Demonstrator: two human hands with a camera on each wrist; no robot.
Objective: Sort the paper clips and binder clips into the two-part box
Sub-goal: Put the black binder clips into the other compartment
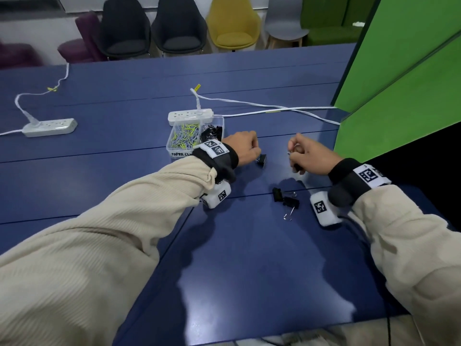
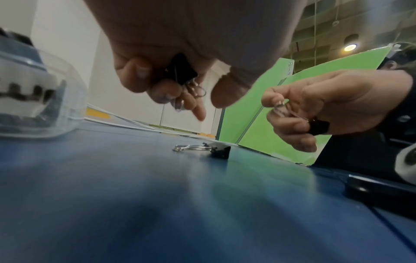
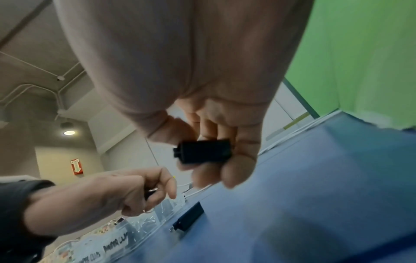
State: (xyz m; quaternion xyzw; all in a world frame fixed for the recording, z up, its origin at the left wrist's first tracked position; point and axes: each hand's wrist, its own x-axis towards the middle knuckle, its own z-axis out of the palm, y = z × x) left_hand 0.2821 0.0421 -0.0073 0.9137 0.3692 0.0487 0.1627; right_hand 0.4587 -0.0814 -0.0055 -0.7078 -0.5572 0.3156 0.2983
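Note:
A clear two-part box point(image 1: 172, 148) stands on the blue table; its left part holds coloured paper clips point(image 1: 185, 137), its right part black binder clips point(image 1: 212, 132). Just right of the box, my left hand point(image 1: 253, 152) grips a black binder clip point(image 2: 181, 71) in its curled fingers. Another binder clip point(image 1: 262, 160) lies on the table right beside those fingers. My right hand point(image 1: 295, 156), further right, holds a binder clip point(image 3: 202, 151) by its wire handles. Two more binder clips point(image 1: 284, 199) lie nearer to me, between my wrists.
A white power strip point(image 1: 190, 116) sits right behind the box, its cable point(image 1: 262, 108) running right to a green partition point(image 1: 399, 96). A second power strip point(image 1: 48, 127) lies far left. Chairs point(image 1: 174, 26) line the table's far edge.

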